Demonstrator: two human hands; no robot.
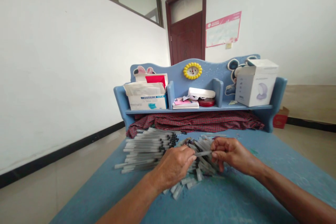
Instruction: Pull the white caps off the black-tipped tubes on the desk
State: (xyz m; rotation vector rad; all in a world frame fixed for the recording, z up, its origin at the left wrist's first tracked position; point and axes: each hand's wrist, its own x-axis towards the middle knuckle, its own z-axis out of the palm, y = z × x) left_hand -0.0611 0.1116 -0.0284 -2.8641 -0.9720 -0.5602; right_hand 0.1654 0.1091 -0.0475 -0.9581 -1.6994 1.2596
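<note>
My left hand (176,163) and my right hand (231,154) both have their fingers closed on a slim translucent pen barrel (203,153), which spans the gap between them just above the table. Beneath it lies a jumbled heap of translucent pen parts (206,168), partly covered by my hands. Short clear pieces that look like pen caps (179,190) are scattered on the near side of the heap. Left of my left hand, a stack of similar barrels (143,150) lies roughly side by side, with black ends pointing right.
The blue table (105,196) carries a raised shelf at its back. On that shelf stand a mask box (147,101), a red round tin (206,102) and a white carton (257,85). Folded plaid cloth (194,121) lies underneath.
</note>
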